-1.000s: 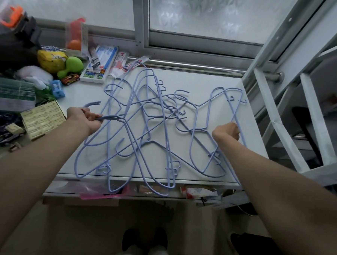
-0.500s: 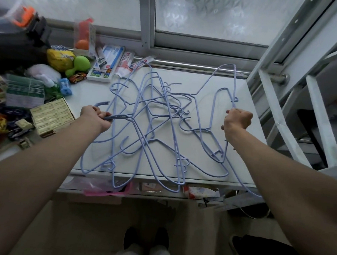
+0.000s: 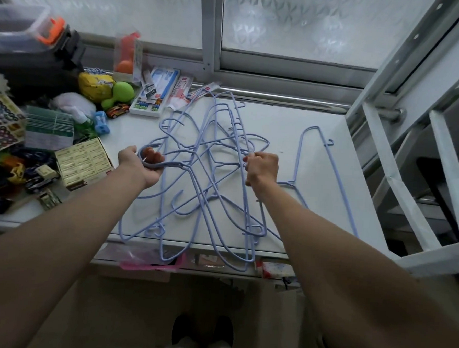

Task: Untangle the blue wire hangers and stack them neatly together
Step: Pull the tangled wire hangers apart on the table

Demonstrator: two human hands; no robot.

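Note:
A tangle of several blue wire hangers [image 3: 212,178] lies on the white table [image 3: 300,129], some ends hanging over the front edge. My left hand [image 3: 143,164] grips the hook of one hanger at the tangle's left side. At the tangle's right side, my right hand [image 3: 262,167] is closed on hanger wires. One separate blue hanger [image 3: 337,179] lies flat to the right, apart from the heap, its lower part hidden behind my right forearm.
Clutter fills the table's left side: a box of small cards [image 3: 84,162], toy cars [image 3: 36,177], a green toy [image 3: 121,93], sticker sheets [image 3: 2,122] and packets [image 3: 155,95]. A white metal frame [image 3: 399,161] stands at the right. The window sill [image 3: 281,80] runs behind.
My right hand let go of the hanger it was lifting at the right, which now lies flat there, and moved left to grip wires in the tangle. My left hand kept its grip.

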